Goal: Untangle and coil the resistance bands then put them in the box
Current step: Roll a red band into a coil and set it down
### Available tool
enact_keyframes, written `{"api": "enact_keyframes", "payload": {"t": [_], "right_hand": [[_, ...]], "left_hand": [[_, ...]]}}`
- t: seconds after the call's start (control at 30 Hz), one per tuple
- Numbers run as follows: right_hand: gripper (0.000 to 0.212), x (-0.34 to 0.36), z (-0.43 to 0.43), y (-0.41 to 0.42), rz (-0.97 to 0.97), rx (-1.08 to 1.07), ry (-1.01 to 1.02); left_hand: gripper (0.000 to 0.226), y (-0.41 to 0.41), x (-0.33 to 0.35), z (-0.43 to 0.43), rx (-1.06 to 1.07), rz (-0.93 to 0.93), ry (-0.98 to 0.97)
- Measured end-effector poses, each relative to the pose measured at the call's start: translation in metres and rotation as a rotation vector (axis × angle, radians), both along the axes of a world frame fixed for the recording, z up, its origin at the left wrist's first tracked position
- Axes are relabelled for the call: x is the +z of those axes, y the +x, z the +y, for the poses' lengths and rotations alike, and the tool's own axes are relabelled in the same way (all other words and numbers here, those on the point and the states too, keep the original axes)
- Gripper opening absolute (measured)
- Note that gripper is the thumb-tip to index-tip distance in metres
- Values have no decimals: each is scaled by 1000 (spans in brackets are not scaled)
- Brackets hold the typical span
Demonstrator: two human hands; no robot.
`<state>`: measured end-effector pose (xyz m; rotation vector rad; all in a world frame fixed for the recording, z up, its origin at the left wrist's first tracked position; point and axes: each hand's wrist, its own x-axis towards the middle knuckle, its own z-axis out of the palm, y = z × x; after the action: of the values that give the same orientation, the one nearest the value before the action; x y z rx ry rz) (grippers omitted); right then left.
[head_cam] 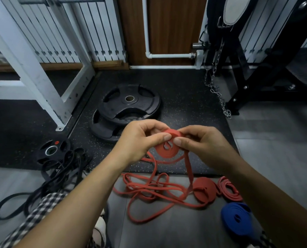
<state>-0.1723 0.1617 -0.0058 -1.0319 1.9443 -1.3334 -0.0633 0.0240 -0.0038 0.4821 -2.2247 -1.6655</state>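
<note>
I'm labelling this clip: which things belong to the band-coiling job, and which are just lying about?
Job: half-wound red coil pinched by left hand and right hand; loose red band; finished red coil; thinner red coil; blue coil; tangled black bands. No box shows.
Lying about: stacked weight plates; small weight plate; chain.
</note>
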Motion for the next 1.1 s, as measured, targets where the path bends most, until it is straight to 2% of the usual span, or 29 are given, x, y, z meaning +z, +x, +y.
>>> {"api": "enact_keyframes", "payload": {"t": [0.17,0.3,0.4,0.5,0.57,0.6,0.7,0.77,0.97,1.1], "right_hand": [[18,2,-1,-1,-312,11,-34],[10,-2,-2,-2,-339,-27,-4],[10,0,1,-4,-165,-39,7],[13,-1,4,-3,229,-27,87],[15,-3,3,-1,360,-25,106],[15,-2,3,-1,315,-31,85],[18,1,0,-4,-24,-19,6],[19,-1,-1,-6,-146,14,14],[23,-3,-7,0,-389,-72,-170],[33,-3,-11,3,-441,-121,-272]], "left_hand": [[14,-1,-3,2,150,119,31],[12,-1,-7,6,180,146,54],[11,-1,-3,3,113,73,112],[22,1,-1,-2,-16,-61,52],[16,1,0,-2,-25,-93,39],[14,1,-1,-2,-10,-82,38],[16,0,0,-1,65,-12,27],[17,1,1,-2,125,33,52],[14,2,2,4,233,127,355],[22,0,-1,10,278,187,650]]}}
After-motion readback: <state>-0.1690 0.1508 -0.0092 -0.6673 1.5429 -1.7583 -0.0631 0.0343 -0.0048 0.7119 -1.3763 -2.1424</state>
